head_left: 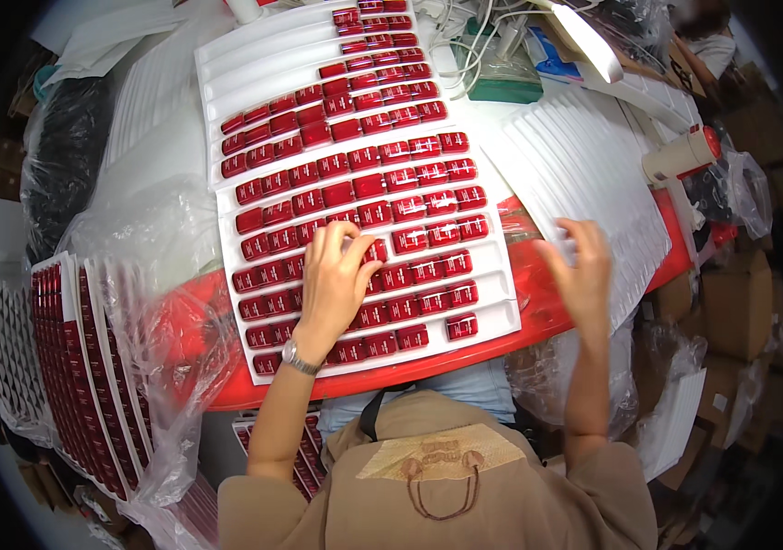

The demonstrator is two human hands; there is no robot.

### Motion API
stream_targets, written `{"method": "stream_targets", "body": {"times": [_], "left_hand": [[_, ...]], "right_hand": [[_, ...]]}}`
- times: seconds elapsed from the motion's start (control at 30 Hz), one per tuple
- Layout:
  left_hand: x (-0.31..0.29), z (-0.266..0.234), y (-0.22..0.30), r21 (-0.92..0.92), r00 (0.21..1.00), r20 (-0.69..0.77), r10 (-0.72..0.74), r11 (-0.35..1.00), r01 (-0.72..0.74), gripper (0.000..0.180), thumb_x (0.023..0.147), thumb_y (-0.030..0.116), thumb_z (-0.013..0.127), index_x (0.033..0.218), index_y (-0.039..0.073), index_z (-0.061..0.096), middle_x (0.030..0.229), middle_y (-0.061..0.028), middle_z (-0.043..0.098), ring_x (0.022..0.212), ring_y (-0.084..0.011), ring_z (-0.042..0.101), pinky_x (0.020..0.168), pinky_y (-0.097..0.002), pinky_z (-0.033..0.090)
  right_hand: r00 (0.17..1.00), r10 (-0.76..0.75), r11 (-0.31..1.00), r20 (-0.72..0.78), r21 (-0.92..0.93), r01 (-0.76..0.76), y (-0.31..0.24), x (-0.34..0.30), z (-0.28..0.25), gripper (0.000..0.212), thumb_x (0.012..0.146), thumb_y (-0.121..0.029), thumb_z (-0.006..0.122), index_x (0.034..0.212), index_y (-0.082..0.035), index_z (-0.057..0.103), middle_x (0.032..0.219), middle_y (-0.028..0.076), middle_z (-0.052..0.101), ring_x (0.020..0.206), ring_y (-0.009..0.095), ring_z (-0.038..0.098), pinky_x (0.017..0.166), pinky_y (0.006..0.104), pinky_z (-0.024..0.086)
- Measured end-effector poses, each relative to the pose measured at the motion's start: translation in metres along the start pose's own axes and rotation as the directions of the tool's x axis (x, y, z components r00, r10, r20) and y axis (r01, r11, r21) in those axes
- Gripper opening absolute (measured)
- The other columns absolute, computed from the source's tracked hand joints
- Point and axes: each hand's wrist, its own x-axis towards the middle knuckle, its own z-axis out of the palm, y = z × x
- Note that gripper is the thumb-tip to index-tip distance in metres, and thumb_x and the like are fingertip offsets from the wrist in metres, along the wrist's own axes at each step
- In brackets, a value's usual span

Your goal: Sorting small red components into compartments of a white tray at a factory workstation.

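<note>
My left hand [335,280] reaches over a long white ridged tray [494,310] filled with rows of small glossy red rectangular pieces [334,166] with pale print. Its fingers are bent down, with thumb and forefinger closed about one red piece [374,250] in a middle row; the fingertips partly hide it. A watch [298,357] circles the left wrist. My right hand [582,273] hovers beyond the tray's right edge, over the red table [543,302], thumb and fingers apart and holding nothing.
Stacked white ridged trays [593,192] lie at the right, near a beige and red cylinder [682,156]. Clear plastic wrap [158,220] covers the left side, beside upright trays of red pieces [71,367]. Cables [474,41] tangle at the back. Cardboard boxes [738,302] stand far right.
</note>
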Motion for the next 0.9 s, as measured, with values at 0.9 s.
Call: {"method": "stream_targets", "body": {"times": [0.9], "left_hand": [[-0.037,-0.001,0.016,-0.895,0.931,0.193,-0.310,0.333,0.297,0.033,0.075,0.007,0.072,0.104,0.000,0.059,0.101,-0.0109,0.061,0.094,-0.0204,0.059,0.083,-0.0306,0.047]], "right_hand": [[0.787,-0.595,0.715,0.161,0.554,0.427,-0.087,-0.017,0.035,0.056,0.081,-0.016,0.064,0.129,0.004,0.044,0.100,0.020,0.060,0.091,0.032,0.059,0.078,0.0413,0.046]]}}
